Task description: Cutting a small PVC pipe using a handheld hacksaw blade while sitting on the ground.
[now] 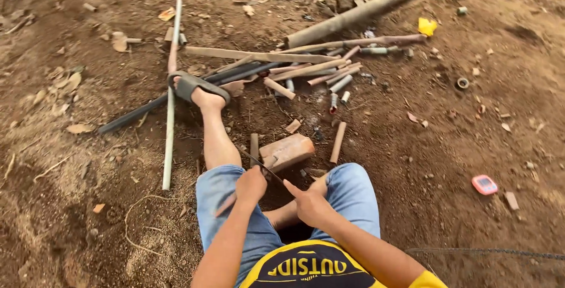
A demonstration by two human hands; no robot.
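Note:
I sit on bare dirt with my left leg stretched out; its sandalled foot (197, 88) rests on a long thin pipe (169, 129). My left hand (252, 184) is closed around a short brownish pipe piece (226, 204), whose far end lies by a reddish brick (289, 150). My right hand (309, 204) grips a thin dark blade (258, 163) with the forefinger stretched along it. The blade crosses just above my left hand, next to the brick.
A heap of cut pipe pieces (309, 70) and a long dark pipe (141, 111) lie beyond the brick. A thick log (371, 8) runs across the back. A short pipe piece (337, 142), a small red device (484, 184) and a yellow scrap (426, 26) lie to the right.

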